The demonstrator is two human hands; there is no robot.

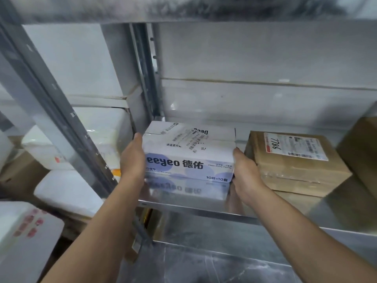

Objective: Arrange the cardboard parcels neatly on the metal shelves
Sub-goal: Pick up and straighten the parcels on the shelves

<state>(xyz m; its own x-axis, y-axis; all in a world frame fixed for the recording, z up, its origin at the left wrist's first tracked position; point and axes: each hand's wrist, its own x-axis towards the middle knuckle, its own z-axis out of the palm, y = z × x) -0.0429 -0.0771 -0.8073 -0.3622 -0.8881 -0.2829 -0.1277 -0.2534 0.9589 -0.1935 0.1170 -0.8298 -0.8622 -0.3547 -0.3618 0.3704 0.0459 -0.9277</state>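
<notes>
A white parcel with blue spots and black print (188,152) rests on the shiny metal shelf (336,213), at its left end. My left hand (132,160) presses flat against the parcel's left side and my right hand (245,174) against its right side, so both grip it. Just to the right sits a brown cardboard parcel (293,162) wrapped in clear tape, with a white label marked 7786. The two parcels stand a small gap apart.
Another brown box (361,150) leans in at the far right edge. A grey upright post (61,119) runs diagonally on the left, with white bags and boxes (67,190) piled beyond it. A lower shelf (204,264) lies below, and a pale wall stands behind.
</notes>
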